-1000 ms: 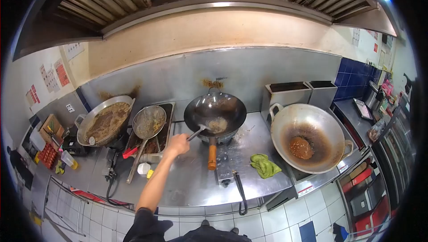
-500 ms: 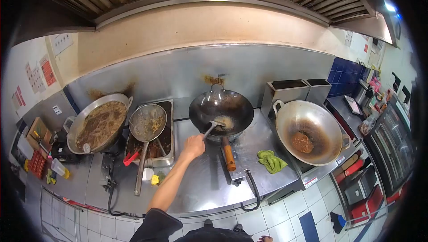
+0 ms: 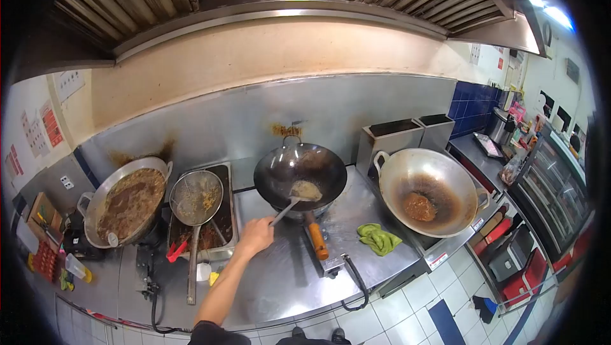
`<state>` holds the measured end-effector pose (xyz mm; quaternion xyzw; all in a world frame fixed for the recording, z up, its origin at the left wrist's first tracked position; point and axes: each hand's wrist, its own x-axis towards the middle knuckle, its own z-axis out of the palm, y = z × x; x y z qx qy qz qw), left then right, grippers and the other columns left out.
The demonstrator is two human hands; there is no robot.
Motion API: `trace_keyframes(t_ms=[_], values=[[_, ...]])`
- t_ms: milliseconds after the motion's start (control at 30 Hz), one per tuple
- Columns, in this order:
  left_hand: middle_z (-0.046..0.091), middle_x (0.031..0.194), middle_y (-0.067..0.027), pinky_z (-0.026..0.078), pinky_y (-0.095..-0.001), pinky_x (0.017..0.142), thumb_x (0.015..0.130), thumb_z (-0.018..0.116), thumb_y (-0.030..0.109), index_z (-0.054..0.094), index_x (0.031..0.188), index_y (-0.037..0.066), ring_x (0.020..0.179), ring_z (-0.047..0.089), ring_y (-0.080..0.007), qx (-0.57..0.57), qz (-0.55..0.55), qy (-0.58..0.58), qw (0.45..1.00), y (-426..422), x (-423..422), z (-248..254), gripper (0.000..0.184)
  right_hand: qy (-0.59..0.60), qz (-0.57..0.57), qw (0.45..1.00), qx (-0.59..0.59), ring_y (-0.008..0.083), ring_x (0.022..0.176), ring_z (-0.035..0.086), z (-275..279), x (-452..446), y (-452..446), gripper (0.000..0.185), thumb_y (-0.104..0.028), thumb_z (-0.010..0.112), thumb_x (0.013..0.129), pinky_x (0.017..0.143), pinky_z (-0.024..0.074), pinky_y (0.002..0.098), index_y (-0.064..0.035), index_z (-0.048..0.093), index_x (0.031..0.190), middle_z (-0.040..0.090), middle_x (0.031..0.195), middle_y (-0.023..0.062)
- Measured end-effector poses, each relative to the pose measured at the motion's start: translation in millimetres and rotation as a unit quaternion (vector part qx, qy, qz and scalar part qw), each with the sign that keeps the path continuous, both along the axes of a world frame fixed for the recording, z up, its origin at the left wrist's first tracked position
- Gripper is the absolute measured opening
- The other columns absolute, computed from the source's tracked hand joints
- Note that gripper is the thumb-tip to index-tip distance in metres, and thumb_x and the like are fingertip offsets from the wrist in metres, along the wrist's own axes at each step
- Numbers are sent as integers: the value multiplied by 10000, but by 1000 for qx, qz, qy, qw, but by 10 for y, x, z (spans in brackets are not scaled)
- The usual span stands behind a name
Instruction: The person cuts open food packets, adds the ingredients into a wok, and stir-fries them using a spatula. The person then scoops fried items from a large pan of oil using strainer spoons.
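Note:
My left hand [image 3: 256,237] is closed around the handle of a metal wok spatula [image 3: 284,211]. The spatula's head reaches into a dark wok [image 3: 270,183], against a pale, wet-looking mass of food [image 3: 306,190]; its exact shape is hard to see there. The wok's wooden handle [image 3: 316,241] points toward me, with no hand on it. To the left, a long-handled strainer [image 3: 196,197] with yellowish bits in it rests over a rectangular metal tray [image 3: 230,221]. My right hand is out of view.
A big pan of brown food [image 3: 130,208] stands at left. On the right are a wide pan [image 3: 398,183] with a reddish-brown clump [image 3: 419,206] and a crumpled green cloth [image 3: 379,239]. Red-handled tongs [image 3: 177,251] lie by the tray. A hood [image 3: 254,3] hangs above.
The view has shifted a little to the right and up. The spatula's head sits differently in the wok, and more pale food shows. My right hand has left the bottom edge.

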<state>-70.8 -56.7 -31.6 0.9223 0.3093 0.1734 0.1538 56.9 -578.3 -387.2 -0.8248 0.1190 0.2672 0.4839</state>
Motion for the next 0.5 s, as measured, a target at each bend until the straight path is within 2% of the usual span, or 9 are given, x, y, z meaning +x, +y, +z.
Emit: trace_keyframes(t_ms=[100, 167, 300, 333, 367, 400, 433, 467, 500], values=[[649, 954, -258, 480, -514, 844, 828, 552, 157, 636, 1049, 40, 946, 606, -439, -6, 55, 30, 998, -34, 118, 66, 263, 13, -16, 1000, -17, 192, 688, 632, -62, 26, -157, 176, -127, 493, 914, 577, 476, 282, 11, 591, 868, 661, 792, 168], [650, 933, -259, 481, -525, 828, 832, 547, 151, 637, 1044, 38, 929, 608, -445, -2, 90, 40, 995, -36, 281, -137, 256, 13, -19, 999, -26, 192, 690, 632, -115, 63, -251, 176, -128, 494, 914, 577, 475, 282, 11, 591, 865, 662, 792, 169], [652, 949, -252, 476, -505, 861, 850, 545, 171, 647, 1068, 58, 952, 610, -425, -20, 73, 15, 997, -256, 280, -37, 267, -22, -41, 998, -48, 192, 694, 633, -169, 221, -466, 176, -129, 497, 913, 578, 474, 282, 9, 592, 860, 662, 793, 170], [654, 956, -247, 474, -498, 869, 849, 547, 174, 647, 1084, 67, 961, 610, -418, -11, 74, 34, 997, -279, 186, 32, 276, -63, -39, 996, -59, 193, 694, 634, -181, 280, -513, 176, -129, 497, 913, 578, 474, 282, 9, 593, 858, 662, 793, 170], [656, 963, -242, 473, -491, 878, 849, 548, 177, 647, 1099, 76, 970, 610, -411, -1, 77, 53, 996, -315, 157, 114, 287, -157, -27, 984, -76, 193, 695, 634, -204, 398, -548, 176, -129, 498, 913, 578, 474, 282, 8, 593, 857, 662, 793, 170], [657, 980, -238, 473, -485, 885, 846, 549, 177, 646, 1122, 90, 980, 611, -401, 6, 97, 79, 992, -337, 186, 211, 305, -283, -3, 955, -93, 193, 696, 634, -238, 571, -555, 176, -129, 498, 913, 578, 473, 282, 8, 593, 856, 662, 793, 171], [657, 980, -238, 473, -485, 885, 846, 549, 177, 646, 1122, 90, 980, 611, -401, 7, 99, 90, 991, -318, 268, 250, 305, -431, 28, 896, -100, 193, 697, 634, -269, 809, -498, 176, -129, 499, 912, 578, 473, 282, 7, 593, 854, 662, 793, 171], [656, 984, -239, 474, -485, 883, 845, 550, 178, 644, 1134, 95, 975, 613, -399, 8, 112, 98, 989, -293, 402, 225, 315, -379, 18, 925, 6, 149, 627, 535, 994, 837, 13, 191, -119, 522, 910, 561, 413, 295, 7, 562, 772, 588, 680, 97], [655, 987, -241, 475, -485, 881, 843, 551, 179, 643, 1146, 101, 969, 615, -397, 11, 123, 106, 987, -284, 506, 141, 326, -358, 18, 927, 108, 116, 596, 441, 1595, 1026, 390, 177, -124, 533, 915, 543, 375, 297, -2, 558, 788, 504, 634, 39]])
